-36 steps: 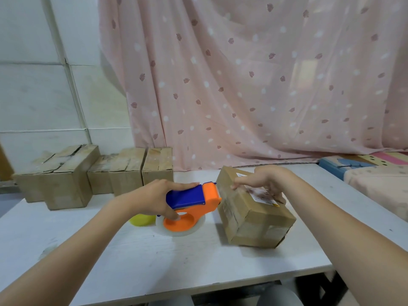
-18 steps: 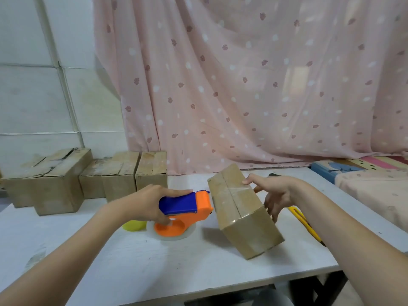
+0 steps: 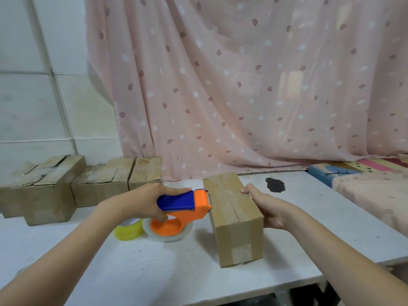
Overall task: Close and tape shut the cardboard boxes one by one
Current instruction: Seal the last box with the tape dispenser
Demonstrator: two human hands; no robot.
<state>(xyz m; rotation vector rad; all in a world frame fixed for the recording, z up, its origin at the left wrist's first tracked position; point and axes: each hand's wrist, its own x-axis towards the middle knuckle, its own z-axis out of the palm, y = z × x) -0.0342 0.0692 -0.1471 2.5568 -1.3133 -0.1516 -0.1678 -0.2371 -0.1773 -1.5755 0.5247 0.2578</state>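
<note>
Rolled upright since a second ago, the box [image 3: 234, 215] sits mid-table, seam up. Right hand [image 3: 268, 209] curls around its far side; left hand [image 3: 145, 200] grips the dispenser [image 3: 183, 212] touching the box's left edge. Loose bracing could let the box slide, skewing the tape.

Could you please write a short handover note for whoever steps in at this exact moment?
Left hand grips the tape dispenser, its nose against the box's left side. Right hand holds the box from the right, fingers curled over its top edge. The box stands on the white table, flaps closed, tape visible along the top seam and down the near end. A yellow tape roll lies behind the dispenser. Left: three boxes at far left, apparently untaped.
</note>
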